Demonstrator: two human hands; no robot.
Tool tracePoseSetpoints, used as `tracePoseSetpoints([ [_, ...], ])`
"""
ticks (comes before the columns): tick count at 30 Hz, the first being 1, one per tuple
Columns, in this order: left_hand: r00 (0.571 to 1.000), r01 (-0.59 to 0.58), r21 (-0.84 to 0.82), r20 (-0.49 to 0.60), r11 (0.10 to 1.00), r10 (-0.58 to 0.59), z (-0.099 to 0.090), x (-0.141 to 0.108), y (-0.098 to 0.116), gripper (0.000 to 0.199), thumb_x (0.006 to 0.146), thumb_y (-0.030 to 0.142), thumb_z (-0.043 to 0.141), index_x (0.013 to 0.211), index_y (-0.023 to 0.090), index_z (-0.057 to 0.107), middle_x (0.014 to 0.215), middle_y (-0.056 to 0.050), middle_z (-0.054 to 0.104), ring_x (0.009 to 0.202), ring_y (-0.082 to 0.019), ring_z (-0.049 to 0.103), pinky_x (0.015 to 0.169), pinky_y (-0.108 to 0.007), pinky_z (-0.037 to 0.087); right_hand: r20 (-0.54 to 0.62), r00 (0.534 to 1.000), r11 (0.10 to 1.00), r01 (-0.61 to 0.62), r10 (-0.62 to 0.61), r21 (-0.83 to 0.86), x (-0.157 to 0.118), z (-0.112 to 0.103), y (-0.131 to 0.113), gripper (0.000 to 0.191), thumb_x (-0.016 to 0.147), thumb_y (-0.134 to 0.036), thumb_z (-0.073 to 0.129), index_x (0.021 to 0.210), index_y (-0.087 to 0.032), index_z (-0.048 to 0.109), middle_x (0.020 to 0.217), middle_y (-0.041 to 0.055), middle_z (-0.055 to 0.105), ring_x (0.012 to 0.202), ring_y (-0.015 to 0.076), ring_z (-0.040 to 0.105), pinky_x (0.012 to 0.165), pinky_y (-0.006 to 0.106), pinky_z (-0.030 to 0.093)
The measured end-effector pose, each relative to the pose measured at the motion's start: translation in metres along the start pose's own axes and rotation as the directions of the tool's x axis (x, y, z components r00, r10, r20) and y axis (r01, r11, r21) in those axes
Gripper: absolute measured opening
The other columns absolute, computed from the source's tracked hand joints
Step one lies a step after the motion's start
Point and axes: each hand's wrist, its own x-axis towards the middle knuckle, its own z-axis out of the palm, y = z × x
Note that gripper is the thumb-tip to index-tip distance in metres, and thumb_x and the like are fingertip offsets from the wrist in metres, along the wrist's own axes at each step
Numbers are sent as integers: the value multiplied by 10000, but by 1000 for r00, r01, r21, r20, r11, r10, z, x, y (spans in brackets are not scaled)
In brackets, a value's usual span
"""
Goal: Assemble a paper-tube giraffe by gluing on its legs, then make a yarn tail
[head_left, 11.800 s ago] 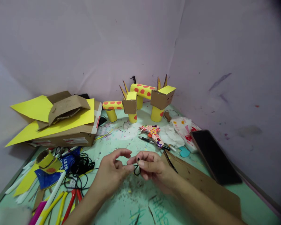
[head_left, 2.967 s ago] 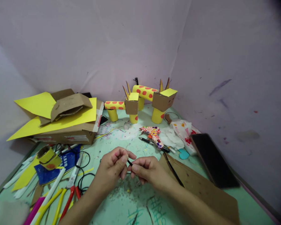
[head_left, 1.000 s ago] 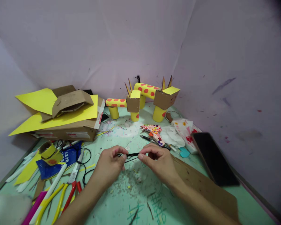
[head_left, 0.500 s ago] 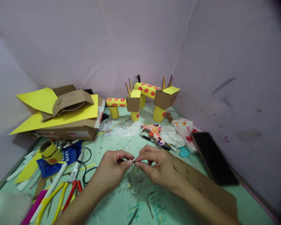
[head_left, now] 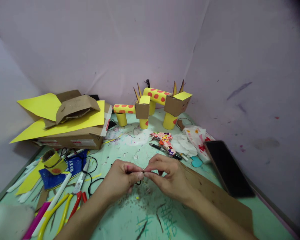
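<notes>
Over the middle of the table, my left hand [head_left: 121, 178] and my right hand [head_left: 166, 176] meet fingertip to fingertip. Both are closed in a pinch on a thin black cord; only a tiny dark bit shows between the fingers. A small loop of the black cord [head_left: 139, 182] hangs below my left hand, and more of it curls on the table to the left. Beyond the hands stand two yellow, red-spotted paper-tube animals with cardboard heads, a smaller one [head_left: 142, 110] and a larger one [head_left: 177, 106].
At left lie scissors [head_left: 78, 185], a blue packet [head_left: 75, 166], a yellow tube piece [head_left: 54, 161] and white sticks. Behind them, yellow paper tops a cardboard box [head_left: 90, 141]. To the right are a patterned glue gun [head_left: 167, 143], a cardboard sheet [head_left: 220, 203] and a phone [head_left: 228, 168].
The black cord's loop now shows beneath my left hand. My fingertips stay together, with my left hand turned slightly.
</notes>
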Motion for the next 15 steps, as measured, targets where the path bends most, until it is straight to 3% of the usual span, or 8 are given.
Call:
tracePoseSetpoints([
  [6,1000,-7,-66,20,998,9,-2,4,-6,156,535,275,702,532,123,671,409,25,510,309,-45,357,338,-185,209,22,1000,1000,-5,5,-1,0,0,0,73,784,-231,641,785,-224,713,759,12,652,673,128,595,589,250,432],
  [10,999,6,-95,33,995,-3,-2,3,-2,178,517,270,713,485,124,617,391,34,483,310,-39,347,345,-184,184,28,999,999,-23,22,44,0,1,0,81,790,-239,641,810,-228,718,765,13,648,670,124,582,581,244,424],
  [15,999,-10,-186,34,982,17,-5,7,-4,237,521,317,727,523,123,591,450,24,520,319,-24,325,353,-183,146,3,990,986,-139,140,90,2,3,3,178,744,-253,689,921,-244,710,853,11,652,588,96,508,530,232,402],
])
